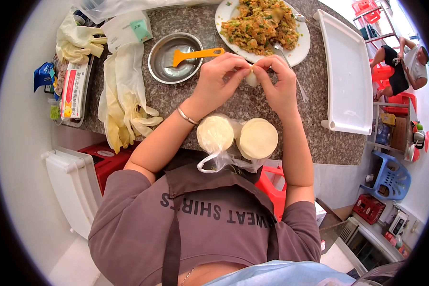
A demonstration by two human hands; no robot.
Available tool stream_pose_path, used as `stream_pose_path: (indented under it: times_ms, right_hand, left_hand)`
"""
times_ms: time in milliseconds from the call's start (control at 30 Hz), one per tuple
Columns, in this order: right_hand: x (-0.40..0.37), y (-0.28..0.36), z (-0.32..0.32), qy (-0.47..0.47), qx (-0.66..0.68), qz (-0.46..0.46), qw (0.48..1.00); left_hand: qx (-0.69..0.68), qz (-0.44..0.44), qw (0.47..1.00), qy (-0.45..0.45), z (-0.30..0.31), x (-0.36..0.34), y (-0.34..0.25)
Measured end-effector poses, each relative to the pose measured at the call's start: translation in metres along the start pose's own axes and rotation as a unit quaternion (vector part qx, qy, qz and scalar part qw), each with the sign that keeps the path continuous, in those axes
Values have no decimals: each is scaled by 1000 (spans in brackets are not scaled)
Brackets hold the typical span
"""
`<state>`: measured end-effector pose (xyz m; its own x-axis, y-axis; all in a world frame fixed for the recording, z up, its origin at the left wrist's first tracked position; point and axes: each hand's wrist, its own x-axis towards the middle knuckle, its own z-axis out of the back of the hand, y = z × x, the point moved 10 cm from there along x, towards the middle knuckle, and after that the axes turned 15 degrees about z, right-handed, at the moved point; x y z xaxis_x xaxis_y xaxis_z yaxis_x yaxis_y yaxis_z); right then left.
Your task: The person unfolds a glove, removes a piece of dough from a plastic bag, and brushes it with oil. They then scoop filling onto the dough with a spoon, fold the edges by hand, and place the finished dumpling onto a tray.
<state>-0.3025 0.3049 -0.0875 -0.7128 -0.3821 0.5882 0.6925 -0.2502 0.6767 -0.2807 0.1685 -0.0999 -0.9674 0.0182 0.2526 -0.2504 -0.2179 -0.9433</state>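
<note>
Dumpling (251,77) pinched shut between fingers of left hand (218,81) and right hand (280,85), held just over mid-desk (252,107). Wrapper stacks (238,138) in plastic bag at near edge. Filling plate (298,52) at far edge. Steel bowl (164,71) with orange spatula (198,54) near left hand.

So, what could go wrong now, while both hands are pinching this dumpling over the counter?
1. The wrapper stacks in their plastic bag sit at the near edge of the counter, between the forearms. A small arm movement might push them off.
2. The spoon reaches from the plate past the right hand. A bump could flick filling out.
3. The left hand and right hand squeeze the dumpling together, so its seam might tear.
</note>
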Motion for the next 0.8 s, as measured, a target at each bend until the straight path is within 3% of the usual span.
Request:
stream_pose_path:
  times_ms: [300,367,400,467,500,567,800]
  right_hand:
    - [-2,3,-1,-8,-60,32,998]
    - [-2,4,4,-48,-60,26,997]
    - [-2,5,3,-48,-60,27,997]
    - [-4,1,6,-81,-27,8,996]
    - [-4,1,5,-81,-27,9,996]
    - [-6,-1,2,-87,-12,2,996]
    - [-8,-16,-5,-64,37,-49,996]
  left_hand:
    - [-19,56,998,14,-3,0,12]
    - [-175,138,974,45,-9,0,32]
    - [-174,137,974,45,-8,0,34]
    - [-382,278,870,138,-28,-4,58]
    - [-382,278,870,137,-28,-4,59]
    - [-451,316,818,165,-36,-7,63]
    - [-431,310,832,159,-34,-7,69]
